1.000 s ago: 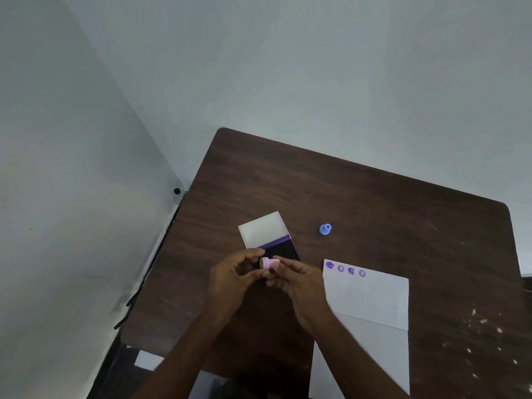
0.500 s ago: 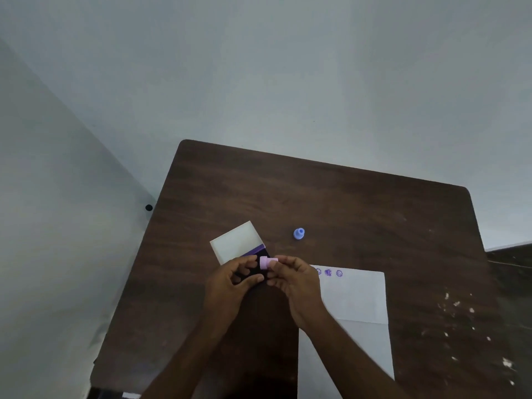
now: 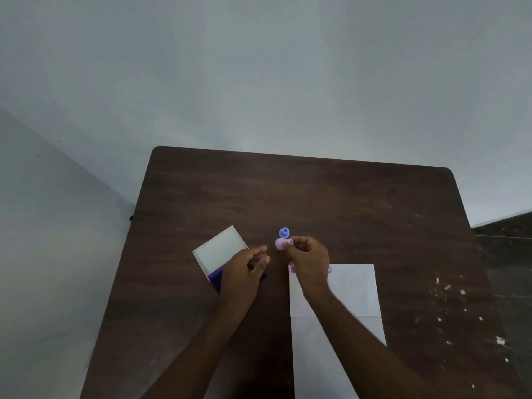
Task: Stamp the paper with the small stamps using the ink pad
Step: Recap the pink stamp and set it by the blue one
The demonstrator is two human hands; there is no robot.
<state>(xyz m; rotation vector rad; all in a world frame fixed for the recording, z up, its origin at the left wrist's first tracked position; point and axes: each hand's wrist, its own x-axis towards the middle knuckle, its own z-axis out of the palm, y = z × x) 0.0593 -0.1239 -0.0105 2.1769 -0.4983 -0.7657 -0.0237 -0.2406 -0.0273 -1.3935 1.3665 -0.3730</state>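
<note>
Right hand (image 3: 308, 254): fingers curled, pinching the pink stamp (image 3: 283, 243) at the fingertips, held above the table (image 3: 345, 203) just before the blue stamp (image 3: 284, 232).
Left hand (image 3: 246, 267): fingers loosely bent, holding nothing visible, over the ink pad (image 3: 220, 256) with its lid open.
Paper (image 3: 354, 286): flat under the right forearm, purple marks along its far edge.

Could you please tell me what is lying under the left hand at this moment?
Under the left hand lies the open ink pad; its white lid and a purple edge show. The hand covers most of the inking surface.
</note>
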